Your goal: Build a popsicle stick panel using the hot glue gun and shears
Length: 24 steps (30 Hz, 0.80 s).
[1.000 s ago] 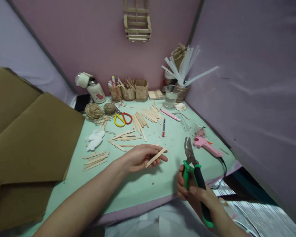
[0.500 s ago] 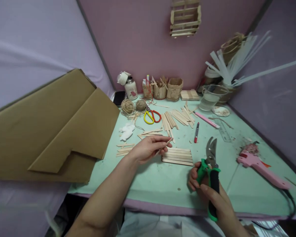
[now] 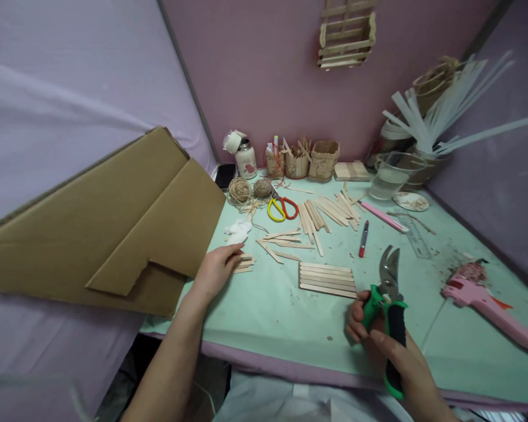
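Observation:
My left hand [image 3: 217, 271] rests low at the left, its fingers drawn together over a small pile of wooden craft sticks [image 3: 245, 265]. Whatever is between the fingertips is hidden. In my right hand [image 3: 393, 346] I grip green-and-black pruning shears [image 3: 396, 328], blades pointing up and parted. Several craft sticks lie side by side as a flat panel [image 3: 327, 279] between my hands. Cut pieces of stick [image 3: 286, 240] lie loose beyond it, near a bunch of whole craft sticks [image 3: 312, 220]. White fluff [image 3: 238, 230] sits just past my left fingertips.
A big cardboard piece [image 3: 127, 217] leans at the left. Scissors [image 3: 282, 209], twine balls [image 3: 240, 191], a marker [image 3: 364, 239], a pink cutter [image 3: 382, 217] and a clear ruler [image 3: 416, 237] lie behind. A pink glue gun [image 3: 488, 305] is at right, a water cup [image 3: 389, 179] behind it.
My left hand has moved left from above the stick panel to the small pile; the thin stick it pinched is no longer distinguishable. My right hand still holds the shears. The view has shifted slightly left.

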{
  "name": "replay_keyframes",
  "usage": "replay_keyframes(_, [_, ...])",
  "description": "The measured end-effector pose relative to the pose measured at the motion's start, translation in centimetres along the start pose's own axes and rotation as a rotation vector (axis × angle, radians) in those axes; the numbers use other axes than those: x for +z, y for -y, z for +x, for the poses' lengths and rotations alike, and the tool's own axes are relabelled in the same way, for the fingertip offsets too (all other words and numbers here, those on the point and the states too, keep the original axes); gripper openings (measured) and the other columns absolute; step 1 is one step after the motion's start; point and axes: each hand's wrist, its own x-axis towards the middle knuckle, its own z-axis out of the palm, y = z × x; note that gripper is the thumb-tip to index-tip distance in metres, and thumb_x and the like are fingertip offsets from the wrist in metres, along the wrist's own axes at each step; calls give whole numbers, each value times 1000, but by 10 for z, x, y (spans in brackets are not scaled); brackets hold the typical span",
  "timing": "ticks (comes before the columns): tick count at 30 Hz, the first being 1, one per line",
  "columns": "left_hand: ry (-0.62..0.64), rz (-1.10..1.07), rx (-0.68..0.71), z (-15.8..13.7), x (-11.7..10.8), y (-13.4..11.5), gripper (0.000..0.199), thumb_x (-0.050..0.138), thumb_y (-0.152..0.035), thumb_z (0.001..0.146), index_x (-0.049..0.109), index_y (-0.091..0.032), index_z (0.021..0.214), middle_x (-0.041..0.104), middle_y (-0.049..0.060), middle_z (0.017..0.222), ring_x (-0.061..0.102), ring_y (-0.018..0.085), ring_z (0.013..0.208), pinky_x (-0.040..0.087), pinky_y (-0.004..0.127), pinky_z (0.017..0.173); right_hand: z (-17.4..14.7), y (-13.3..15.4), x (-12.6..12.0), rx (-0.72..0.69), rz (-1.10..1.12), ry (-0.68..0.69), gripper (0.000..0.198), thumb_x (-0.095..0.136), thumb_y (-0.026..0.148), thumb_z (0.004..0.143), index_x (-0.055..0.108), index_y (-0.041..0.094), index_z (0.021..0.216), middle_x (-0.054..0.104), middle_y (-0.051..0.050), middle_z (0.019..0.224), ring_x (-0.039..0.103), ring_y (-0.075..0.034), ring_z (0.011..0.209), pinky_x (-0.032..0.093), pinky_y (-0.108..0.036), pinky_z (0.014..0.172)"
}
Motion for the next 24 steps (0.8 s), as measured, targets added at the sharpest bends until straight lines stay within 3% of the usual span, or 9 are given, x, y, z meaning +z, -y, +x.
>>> replay_keyframes(6, [-81, 40, 32, 4, -2, 5, 29, 56, -27, 85, 73, -21, 108, 73, 9, 111, 65, 24, 104, 47, 34, 94, 4, -3, -4, -10, 44, 20, 47, 74, 45, 70, 57, 28, 110, 52, -3, 84, 45, -17, 65, 41, -33, 56])
replay_keyframes(11, [-366, -107, -15, 9, -24, 5, 28, 56, -32, 85, 73, -18, 102, 75, 8, 99, 69, 20, 94, 52, 31, 85, 1, 1, 1, 5, 95, 20, 41, 73, 42, 74, 58, 29, 109, 51, -1, 85, 43, -15, 67, 41, -31, 58])
replay_keyframes(15, [-546, -273, 24, 19, -34, -17, 22, 62, -31, 82, 73, -17, 94, 75, 5, 87, 69, 17, 83, 53, 27, 77, 1, 0, 1, 8, 105, 40, 40, 72, 42, 75, 58, 29, 111, 51, -1, 86, 44, -16, 68, 41, -31, 59])
replay_keyframes(18, [-527, -334, 81, 29, -32, -48, 18, 65, -30, 79, 74, -18, 91, 74, 3, 84, 66, 15, 77, 51, 25, 71, 3, -2, -2, -8, 98, 37, 44, 73, 42, 73, 58, 28, 112, 53, -2, 85, 45, -17, 66, 40, -33, 57])
replay_keyframes(24, [-278, -292, 174, 68, -4, -97, 13, 67, -29, 78, 73, -17, 76, 69, 0, 66, 56, 11, 60, 42, 23, 57, 0, 0, -2, -11, 71, 18, 41, 70, 42, 76, 56, 27, 112, 55, -4, 88, 49, -19, 68, 42, -36, 61])
